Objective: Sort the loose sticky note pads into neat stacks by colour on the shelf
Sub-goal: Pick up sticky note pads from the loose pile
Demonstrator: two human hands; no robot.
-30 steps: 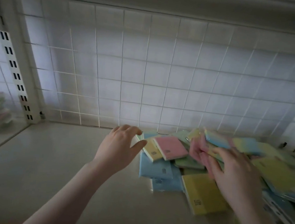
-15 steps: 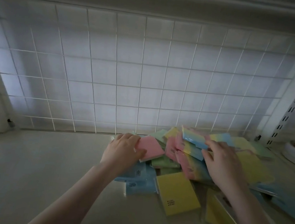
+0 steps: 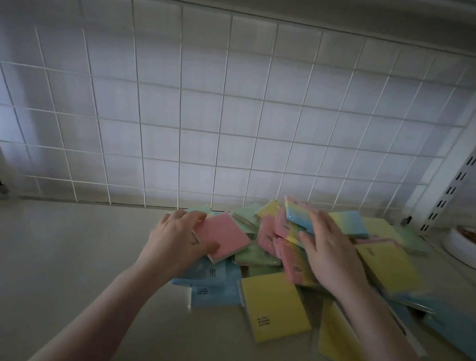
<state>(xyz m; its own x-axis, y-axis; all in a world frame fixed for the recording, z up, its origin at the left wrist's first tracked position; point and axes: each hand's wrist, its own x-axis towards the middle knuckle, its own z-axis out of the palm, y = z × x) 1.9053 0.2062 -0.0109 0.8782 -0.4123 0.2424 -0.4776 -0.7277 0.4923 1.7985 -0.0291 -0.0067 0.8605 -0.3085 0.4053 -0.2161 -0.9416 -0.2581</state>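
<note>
1. A big messy pile of sticky note pads [image 3: 305, 257] lay on the right half of the shelf [image 3: 55, 263], close to the back.
2. The pads were pink, yellow, blue and green, and some had more than 1 colour.
3. They lay on top of each other at all angles, not in neat stacks.
4. A pink pad [image 3: 220, 238] sat at the left edge of the pile, tilted up on the pads under it.
5. The left hand [image 3: 177, 240] held this pink pad. The grip was clamped on it, with the fingers curled over its far left corner and the thumb on its near edge.
6. The right hand [image 3: 330, 257] lay flat on the middle of the pile. Its grip was apart, with straight fingers pressing on a blue and yellow pad [image 3: 301, 215] and on pink pads beside it.
7. A yellow pad [image 3: 273, 306] lay flat at the front of the pile, between the 2 arms.
8. Blue pads [image 3: 214, 290] lay just left of the yellow pad, partly under the left wrist.
9. Behind the shelf stood a white wire grid [image 3: 221, 112].
10. A white round dish [image 3: 472, 249] sat to the far right, past a white post [image 3: 466, 166] with slots.
</note>
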